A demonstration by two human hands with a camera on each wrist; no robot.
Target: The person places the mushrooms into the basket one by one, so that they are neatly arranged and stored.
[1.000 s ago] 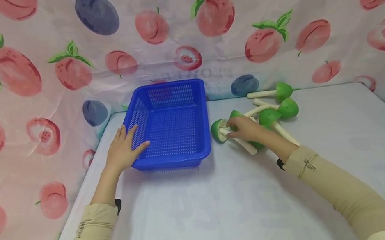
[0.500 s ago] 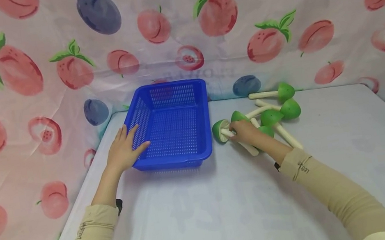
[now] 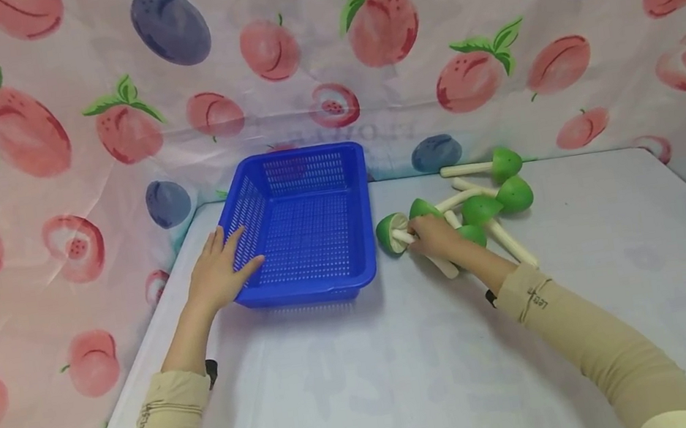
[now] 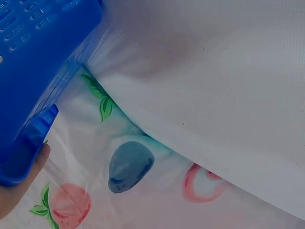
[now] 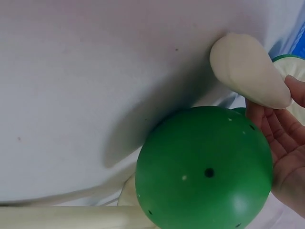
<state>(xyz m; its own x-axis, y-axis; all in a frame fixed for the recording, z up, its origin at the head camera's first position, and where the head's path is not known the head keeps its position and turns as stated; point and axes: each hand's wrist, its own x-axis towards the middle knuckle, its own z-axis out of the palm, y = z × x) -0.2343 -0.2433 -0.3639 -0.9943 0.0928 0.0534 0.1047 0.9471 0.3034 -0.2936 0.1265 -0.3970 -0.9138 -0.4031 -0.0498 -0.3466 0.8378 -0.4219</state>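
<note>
My left hand (image 3: 214, 274) rests on the left rim of a blue plastic basket (image 3: 362, 240), fingers spread and thumb over the front corner. In the left wrist view, a finger (image 4: 40, 160) lies along the basket's rim (image 4: 12, 179). My right hand (image 3: 436, 235) pinches a toy mushroom (image 3: 388, 235) with a green cap and cream stem, just right of the basket. Seen from the right wrist, the thumb (image 5: 296, 90) and fingers are at a cream stem (image 5: 243, 67). Close beside that hand is another mushroom's green cap (image 5: 205, 167).
Several more green-capped mushrooms (image 3: 482, 209) lie crossed on the white table (image 3: 369, 387) around and behind the right hand. One mushroom (image 3: 506, 164) lies at the table's back edge, against the fruit-printed curtain (image 3: 317, 40). The basket also stands near this curtain.
My right hand's fingers have closed in on the mushroom stem, and its forearm has shifted slightly left. The left hand and the basket keep their places.
</note>
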